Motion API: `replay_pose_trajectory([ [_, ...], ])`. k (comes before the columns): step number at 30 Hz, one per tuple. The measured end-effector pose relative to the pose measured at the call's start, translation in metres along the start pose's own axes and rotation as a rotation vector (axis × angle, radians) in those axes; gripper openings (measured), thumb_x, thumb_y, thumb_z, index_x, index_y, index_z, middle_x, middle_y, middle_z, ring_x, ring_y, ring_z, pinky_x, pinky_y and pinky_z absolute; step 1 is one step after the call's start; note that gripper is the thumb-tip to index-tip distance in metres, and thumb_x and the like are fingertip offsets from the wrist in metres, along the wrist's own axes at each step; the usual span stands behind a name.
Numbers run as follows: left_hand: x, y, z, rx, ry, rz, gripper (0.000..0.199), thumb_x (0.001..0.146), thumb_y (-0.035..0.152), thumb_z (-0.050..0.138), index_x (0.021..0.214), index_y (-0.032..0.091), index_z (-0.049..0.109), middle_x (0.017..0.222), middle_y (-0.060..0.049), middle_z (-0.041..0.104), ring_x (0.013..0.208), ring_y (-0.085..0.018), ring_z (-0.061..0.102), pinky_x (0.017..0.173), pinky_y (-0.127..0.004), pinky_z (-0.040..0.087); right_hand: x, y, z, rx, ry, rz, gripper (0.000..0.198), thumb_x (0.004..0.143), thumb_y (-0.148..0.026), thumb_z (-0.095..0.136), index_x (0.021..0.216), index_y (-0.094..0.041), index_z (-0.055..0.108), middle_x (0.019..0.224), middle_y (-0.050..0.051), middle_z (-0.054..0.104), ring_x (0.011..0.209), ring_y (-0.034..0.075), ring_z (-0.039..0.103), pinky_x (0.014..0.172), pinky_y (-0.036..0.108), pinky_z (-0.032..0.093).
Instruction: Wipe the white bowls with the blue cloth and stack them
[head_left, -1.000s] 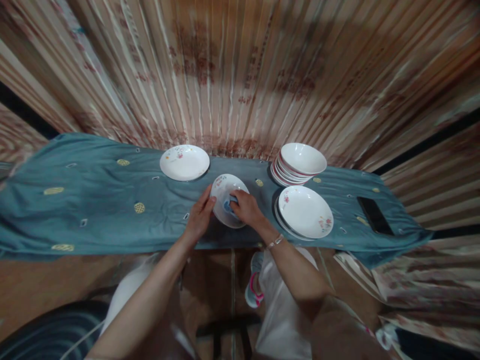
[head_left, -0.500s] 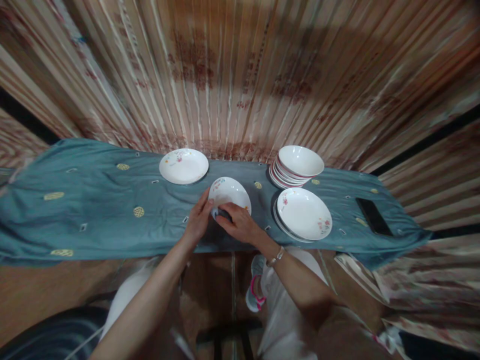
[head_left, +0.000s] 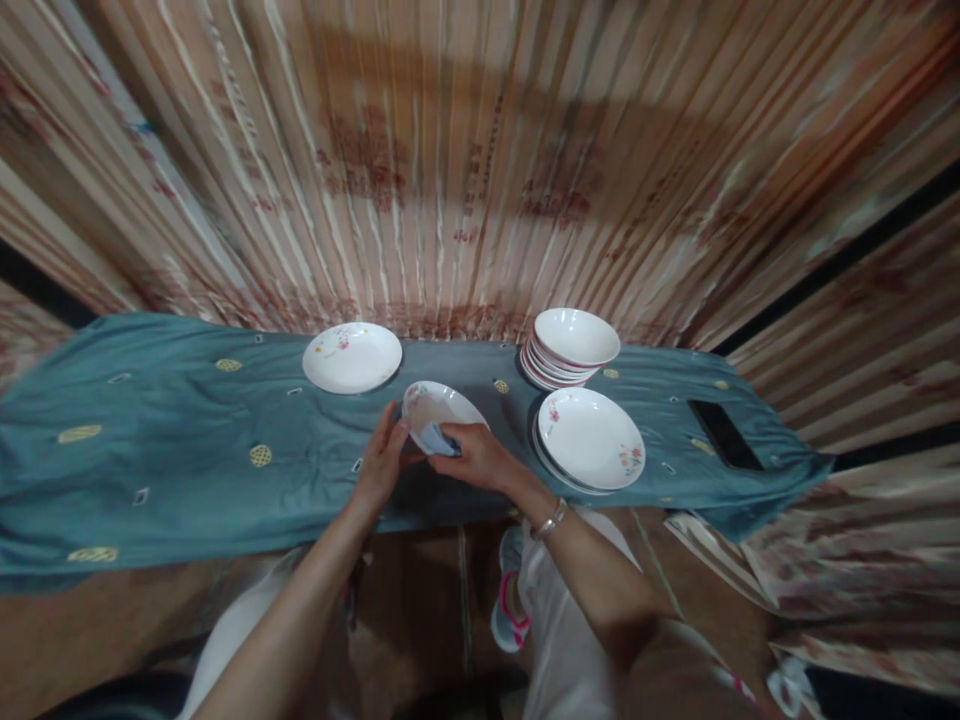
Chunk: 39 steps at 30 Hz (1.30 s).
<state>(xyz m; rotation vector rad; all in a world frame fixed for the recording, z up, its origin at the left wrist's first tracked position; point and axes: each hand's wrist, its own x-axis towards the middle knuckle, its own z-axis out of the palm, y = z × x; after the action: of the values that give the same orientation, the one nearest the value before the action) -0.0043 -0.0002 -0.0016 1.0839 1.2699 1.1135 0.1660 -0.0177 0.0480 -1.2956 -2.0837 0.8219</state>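
A white plate with a floral pattern (head_left: 442,402) is tilted above the cloth in front of me. My left hand (head_left: 383,458) grips its left rim, thumb on the near side. My right hand (head_left: 476,457) is closed on a folded bluish cloth (head_left: 435,438), which presses against the plate's near edge. Part of the plate's lower rim is hidden by the cloth and fingers. To the upper left lies another flowered plate (head_left: 352,357), apart from both hands.
On the right stand a stack of white bowls (head_left: 576,338) and, nearer, a stack of flowered plates (head_left: 591,440). A black phone (head_left: 725,434) lies farther right. A teal tablecloth (head_left: 187,450) covers the narrow table; a pleated curtain (head_left: 420,180) hangs behind it.
The held plate has tipped from facing up to a steeper slant. The right hand's cloth shows more now, at the plate's near edge. The whole view has shifted slightly.
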Motion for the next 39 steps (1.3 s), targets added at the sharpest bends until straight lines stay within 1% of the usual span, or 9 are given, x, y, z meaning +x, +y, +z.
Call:
replay_pose_trajectory([
  [3,0.004,0.001,-0.007,0.19,0.03,0.181,0.075,0.082,0.06,0.056,0.144,0.02,0.043,0.12,-0.013,0.063,0.108,-0.028,0.061,0.092,-0.046,0.052,0.001,0.001,-0.014,0.094,-0.036,0.046,0.021,0.073,-0.029,0.066,0.065,-0.018,0.05,0.061,-0.008,0.042,0.059,0.008,0.039,0.056,0.021,0.026],
  [6,0.004,0.008,-0.011,0.412,0.068,0.456,0.073,0.083,0.055,0.058,0.145,0.02,0.042,0.13,-0.016,0.056,0.121,-0.03,0.053,0.104,-0.05,0.042,0.001,0.004,-0.026,0.224,-0.076,0.078,0.019,0.071,-0.032,0.067,0.067,-0.017,0.056,0.062,-0.007,0.043,0.061,0.008,0.04,0.056,0.02,0.028],
  [9,0.0,0.017,-0.009,0.549,-0.042,0.671,0.055,0.086,0.049,0.056,0.134,0.021,0.055,0.146,-0.015,0.045,0.138,-0.03,0.037,0.114,-0.051,0.027,0.001,0.009,-0.034,0.352,-0.128,0.109,0.021,0.069,-0.035,0.069,0.071,-0.016,0.062,0.064,-0.006,0.047,0.062,0.009,0.042,0.057,0.02,0.032],
  [12,-0.004,0.024,-0.003,0.57,-0.156,0.737,0.032,0.088,0.043,0.054,0.11,0.022,0.065,0.142,-0.013,0.05,0.14,-0.028,0.036,0.115,-0.048,0.027,0.002,0.015,-0.041,0.456,-0.184,0.154,0.028,0.065,-0.038,0.074,0.076,-0.014,0.066,0.064,-0.005,0.051,0.06,0.009,0.042,0.055,0.02,0.032],
  [15,-0.006,0.028,0.001,0.568,-0.223,0.69,0.023,0.087,0.044,0.056,0.092,0.023,0.065,0.114,-0.009,0.066,0.121,-0.025,0.054,0.114,-0.047,0.03,0.002,0.018,-0.046,0.512,-0.215,0.18,0.032,0.061,-0.039,0.079,0.077,-0.013,0.068,0.063,-0.005,0.053,0.059,0.008,0.044,0.054,0.019,0.033],
  [20,-0.008,0.031,0.005,0.528,-0.247,0.633,0.027,0.081,0.049,0.062,0.073,0.023,0.063,0.079,-0.003,0.065,0.086,-0.021,0.063,0.109,-0.045,0.035,-0.001,0.018,-0.055,0.595,-0.138,0.225,0.035,0.059,-0.042,0.082,0.074,-0.014,0.068,0.062,-0.005,0.058,0.056,0.008,0.048,0.052,0.019,0.037],
  [24,-0.011,0.032,0.011,0.462,-0.198,0.53,0.028,0.078,0.048,0.065,0.068,0.023,0.064,0.077,-0.003,0.066,0.083,-0.021,0.061,0.084,-0.035,0.048,0.004,0.023,-0.06,0.748,0.351,0.273,0.039,0.066,-0.054,0.075,0.074,-0.017,0.064,0.058,-0.003,0.06,0.048,0.01,0.052,0.046,0.021,0.041],
  [30,-0.007,0.038,0.014,0.243,-0.04,0.326,0.029,0.074,0.046,0.065,0.062,0.02,0.064,0.06,0.003,0.057,0.064,-0.015,0.053,0.064,-0.026,0.041,0.016,0.036,-0.067,0.913,0.969,0.242,0.038,0.069,-0.054,0.072,0.083,-0.019,0.062,0.069,0.001,0.069,0.061,0.016,0.064,0.058,0.027,0.053],
  [39,0.008,0.038,0.011,-0.382,0.107,0.087,0.044,0.051,0.056,0.083,0.055,0.018,0.061,0.052,0.004,0.052,0.05,-0.008,0.04,0.051,-0.023,0.032,0.015,0.02,-0.056,0.452,0.983,0.057,0.032,0.086,-0.048,0.058,0.083,-0.017,0.065,0.083,0.002,0.069,0.084,0.017,0.063,0.085,0.032,0.051],
])
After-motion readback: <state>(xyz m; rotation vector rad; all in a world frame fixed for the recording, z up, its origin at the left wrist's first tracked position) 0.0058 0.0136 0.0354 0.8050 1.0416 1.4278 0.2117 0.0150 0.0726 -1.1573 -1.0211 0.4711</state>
